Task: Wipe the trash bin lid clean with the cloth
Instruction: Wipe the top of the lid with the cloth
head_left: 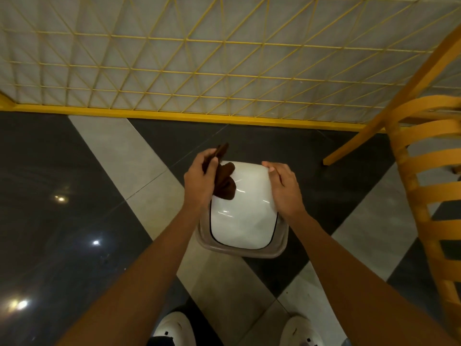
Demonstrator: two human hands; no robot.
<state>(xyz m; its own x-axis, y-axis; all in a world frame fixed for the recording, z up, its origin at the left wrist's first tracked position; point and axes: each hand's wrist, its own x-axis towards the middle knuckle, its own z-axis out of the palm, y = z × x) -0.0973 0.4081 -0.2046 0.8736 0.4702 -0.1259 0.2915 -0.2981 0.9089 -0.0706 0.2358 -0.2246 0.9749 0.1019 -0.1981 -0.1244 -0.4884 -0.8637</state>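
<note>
left hand [199, 181] grips brown cloth [225, 182] | right hand [284, 184] on white bin lid [243, 216]

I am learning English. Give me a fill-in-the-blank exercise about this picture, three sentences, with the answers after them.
1. The left hand grips a dark ____ cloth.
2. The right hand rests on the trash bin lid, whose colour is ____.
3. The yellow chair stands to the ____ of the bin.

Answers: brown; white; right.
</note>
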